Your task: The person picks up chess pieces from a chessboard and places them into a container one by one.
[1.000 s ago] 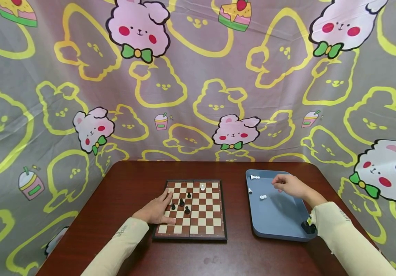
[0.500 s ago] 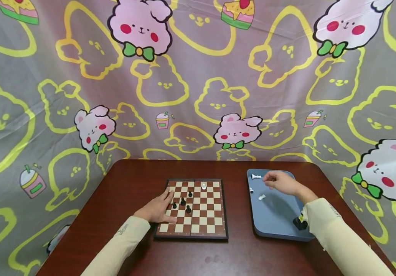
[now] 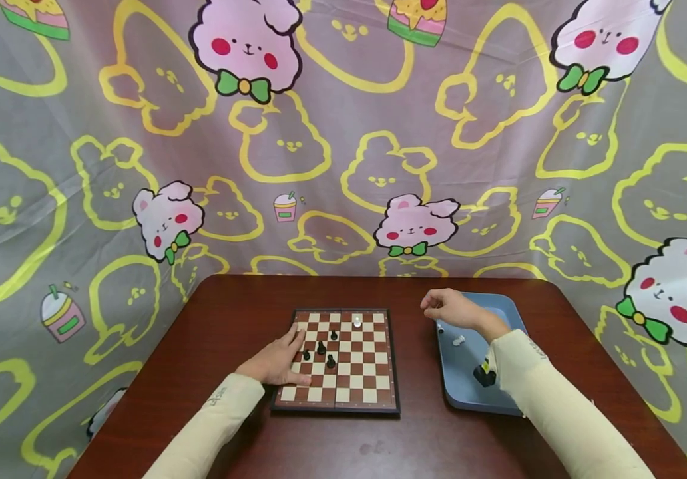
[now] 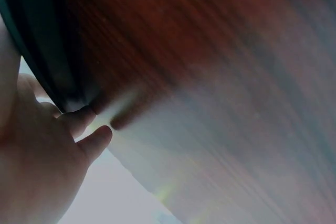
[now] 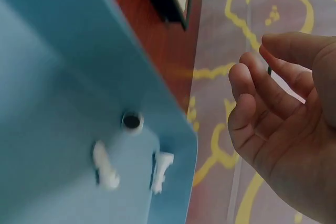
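Observation:
A chessboard (image 3: 364, 372) lies on the table with several black chess pieces (image 3: 321, 347) on its left half and one white chess piece (image 3: 357, 322) near the far edge. My left hand (image 3: 277, 359) rests on the board's left side, fingers spread along the edge and thumb over the squares. In the left wrist view, fingers (image 4: 97, 142) touch down beside the dark rim. My right hand (image 3: 454, 309) hovers over the tray's far left corner, its fingers loosely bent. In the right wrist view, thumb and index finger come close together, with nothing visible between them.
The blue-grey tray (image 3: 469, 399) stands right of the board. Three white pieces lie in it: one with a dark base (image 5: 132, 121), a slim one (image 5: 161, 171) and a rounded one (image 5: 105, 166). A patterned curtain (image 3: 319, 159) hangs around the table (image 3: 229, 299).
My right hand has moved left across the tray towards the board. One white piece in the tray has rolled slightly. The left hand keeps its place on the board.

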Demonstrator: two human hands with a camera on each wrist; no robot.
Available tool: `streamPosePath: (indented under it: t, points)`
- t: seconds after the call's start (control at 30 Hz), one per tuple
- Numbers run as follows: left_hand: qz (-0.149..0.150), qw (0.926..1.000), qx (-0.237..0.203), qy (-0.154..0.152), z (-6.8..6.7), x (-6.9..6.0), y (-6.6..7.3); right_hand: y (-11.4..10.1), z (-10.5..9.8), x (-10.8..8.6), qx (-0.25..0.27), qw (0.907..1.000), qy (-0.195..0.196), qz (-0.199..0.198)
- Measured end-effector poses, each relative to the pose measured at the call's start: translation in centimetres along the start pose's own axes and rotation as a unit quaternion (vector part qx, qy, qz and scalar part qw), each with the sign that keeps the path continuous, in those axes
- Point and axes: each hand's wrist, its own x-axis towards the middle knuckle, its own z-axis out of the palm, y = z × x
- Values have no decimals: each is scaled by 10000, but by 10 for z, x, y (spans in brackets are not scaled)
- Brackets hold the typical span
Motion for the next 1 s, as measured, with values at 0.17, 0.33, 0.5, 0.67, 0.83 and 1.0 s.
streamPosePath:
  t: [0.17, 0.33, 0.5, 0.67, 0.83, 1.0]
  points:
    - [-5, 10000, 10, -20, -2, -1, 0, -17, 14, 15, 65, 9998, -123, 140]
    - [-31, 10000, 23, -3, -1, -1, 0, -26, 33, 32, -126, 9998, -124, 102]
    - [-93, 9999, 31, -21, 2, 0, 0, -35, 52, 46, -280, 9995, -110, -18]
    - [-57, 10000, 22, 11, 3, 1, 0, -39, 69, 60, -350, 9994, -79, 18]
    - [-31, 10000, -8, 10, 3, 1, -1, -38, 82, 72, -455, 9990, -53, 11]
    - [-3, 10000, -49, 38, 2, 0, -1, -36, 94, 83, -346, 9994, -36, -46]
